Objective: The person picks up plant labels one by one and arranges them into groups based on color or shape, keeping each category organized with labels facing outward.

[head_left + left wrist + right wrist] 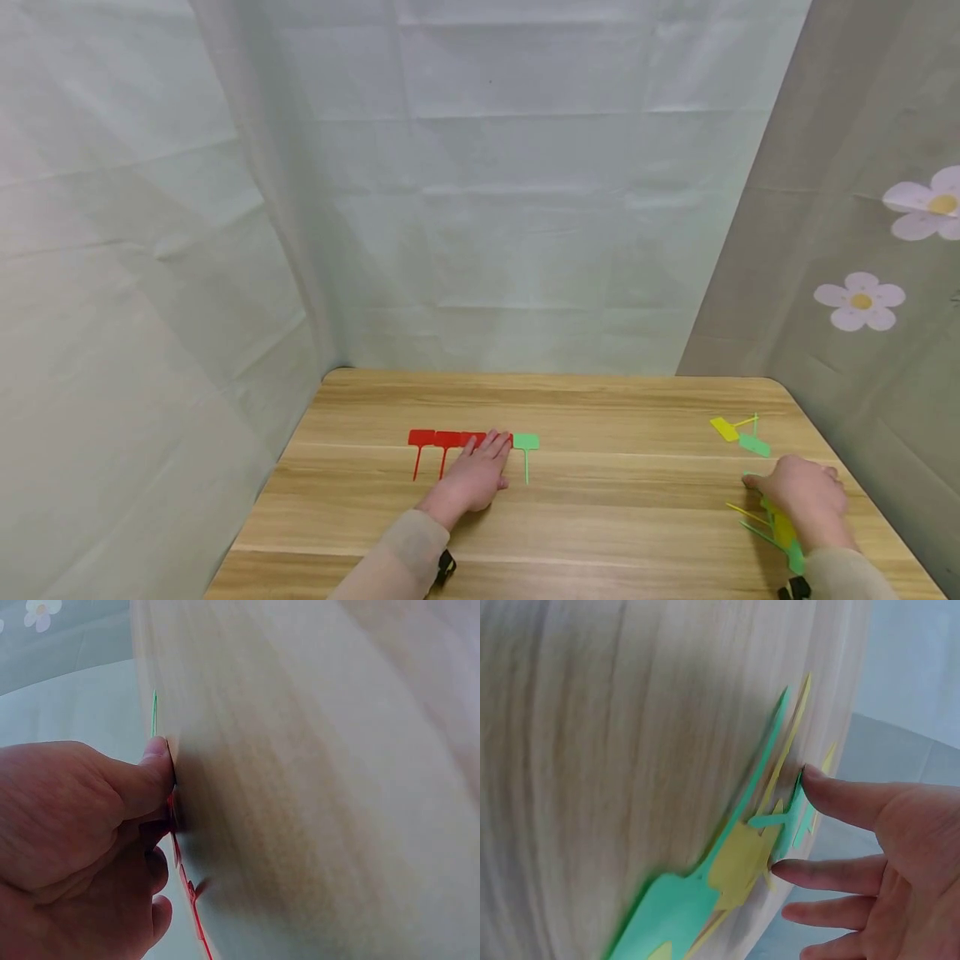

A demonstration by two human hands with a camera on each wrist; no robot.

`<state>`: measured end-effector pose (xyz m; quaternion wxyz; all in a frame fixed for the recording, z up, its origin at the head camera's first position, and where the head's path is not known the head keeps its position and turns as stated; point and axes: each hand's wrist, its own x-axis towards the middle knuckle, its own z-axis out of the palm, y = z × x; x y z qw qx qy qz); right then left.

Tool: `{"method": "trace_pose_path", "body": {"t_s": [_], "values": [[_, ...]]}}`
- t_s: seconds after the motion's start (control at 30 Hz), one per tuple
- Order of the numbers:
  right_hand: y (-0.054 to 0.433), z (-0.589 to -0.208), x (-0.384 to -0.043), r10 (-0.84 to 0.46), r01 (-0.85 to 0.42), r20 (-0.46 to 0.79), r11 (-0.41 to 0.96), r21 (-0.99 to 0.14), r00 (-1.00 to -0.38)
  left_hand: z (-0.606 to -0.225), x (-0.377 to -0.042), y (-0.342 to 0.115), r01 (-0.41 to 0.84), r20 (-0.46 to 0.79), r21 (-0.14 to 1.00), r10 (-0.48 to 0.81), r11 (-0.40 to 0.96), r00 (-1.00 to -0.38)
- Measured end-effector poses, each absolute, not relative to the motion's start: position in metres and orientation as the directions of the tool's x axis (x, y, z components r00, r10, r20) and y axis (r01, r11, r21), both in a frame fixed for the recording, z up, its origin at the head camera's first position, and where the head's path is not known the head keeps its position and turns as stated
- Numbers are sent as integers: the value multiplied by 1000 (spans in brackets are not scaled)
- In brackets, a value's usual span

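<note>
T-shaped plastic plant labels lie on the wooden table. In the head view, red plant labels (422, 437) form a row with a green plant label (527, 442) at its right end. My left hand (474, 477) rests with extended fingers on the right part of the red row, covering some of it. At the table's right side, my right hand (808, 497) is over a loose pile of yellow plant labels (735, 862) and green ones. Its thumb and forefinger pinch a green plant label (789, 825) by opposite edges; the other fingers are spread.
Beyond the right hand, a yellow plant label (724, 429) and a green plant label (754, 445) lie with crossed stems. The wooden table (615, 517) meets a pale cloth backdrop (517, 250) at the back, with more cloth along both sides.
</note>
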<state>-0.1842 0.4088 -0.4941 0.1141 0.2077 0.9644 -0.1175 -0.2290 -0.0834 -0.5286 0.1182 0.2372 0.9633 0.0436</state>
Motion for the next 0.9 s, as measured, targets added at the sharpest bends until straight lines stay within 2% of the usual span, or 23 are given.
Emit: {"method": "trace_pose_path", "body": {"t_s": [0.23, 0.53, 0.7, 0.9], "values": [[405, -493, -188, 375, 422, -253, 891, -165, -892, -528, -229, -84, 457, -208, 130, 475, 880, -855], [412, -491, -185, 362, 418, -252, 879, -230, -898, -528, -228, -83, 451, -209, 141, 472, 881, -856], [420, -494, -185, 398, 461, -270, 854, -239, -877, -531, -228, -82, 449, -215, 136, 469, 883, -857], [433, -492, -187, 329, 413, -297, 863, -291, -896, -533, -229, -82, 455, -211, 122, 471, 882, -856]]}}
